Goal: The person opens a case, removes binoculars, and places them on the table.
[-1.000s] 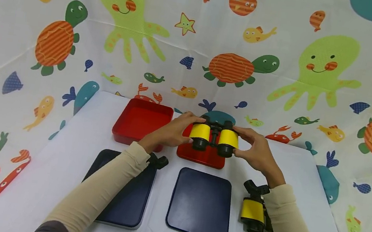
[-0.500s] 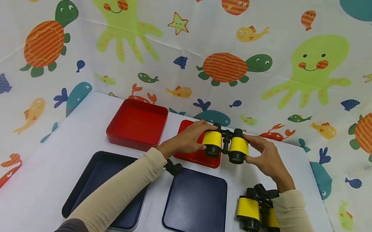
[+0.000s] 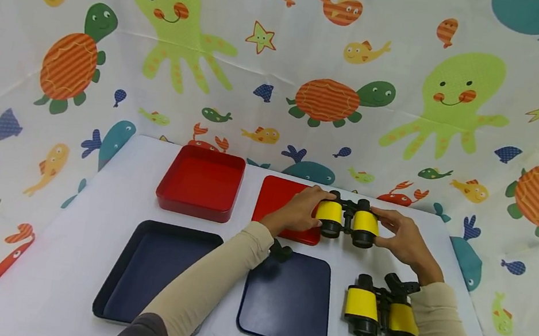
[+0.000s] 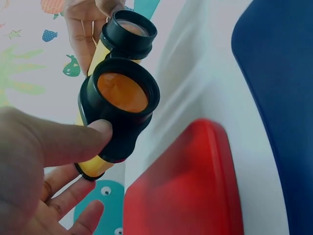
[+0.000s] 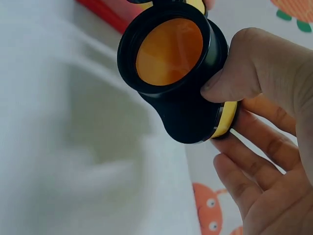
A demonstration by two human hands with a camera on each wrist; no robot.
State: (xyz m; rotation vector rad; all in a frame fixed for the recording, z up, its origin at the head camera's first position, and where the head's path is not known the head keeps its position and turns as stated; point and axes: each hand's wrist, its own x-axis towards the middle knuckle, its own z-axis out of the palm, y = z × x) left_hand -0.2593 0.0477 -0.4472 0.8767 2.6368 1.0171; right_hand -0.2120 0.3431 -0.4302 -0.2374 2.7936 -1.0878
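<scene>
Both hands hold one pair of black-and-yellow binoculars [image 3: 330,212] over the right edge of the red lid-like tray [image 3: 276,195]. My left hand [image 3: 296,213] pinches the left barrel; in the left wrist view its thumb [image 4: 100,131] presses the black housing. The right barrel is gripped by my right hand [image 3: 405,238], thumb [image 5: 222,88] on the black part and fingers behind. Orange-tinted lenses [image 4: 122,92] face the wrist cameras. In the right wrist view a shadow [image 5: 107,117] falls on the white cloth below.
A second pair of binoculars [image 3: 362,304] rests on the table at front right, close to my right sleeve. At left stand a deep red tray [image 3: 195,210] and a deep dark blue tray [image 3: 112,284]. A flat dark blue tray [image 3: 287,310] lies mid-front. A patterned curtain [image 3: 272,151] closes the back.
Both hands have carried the binoculars rightward, from over the middle of the red lid-like tray to its right edge. The second binoculars show more fully beside my right sleeve.
</scene>
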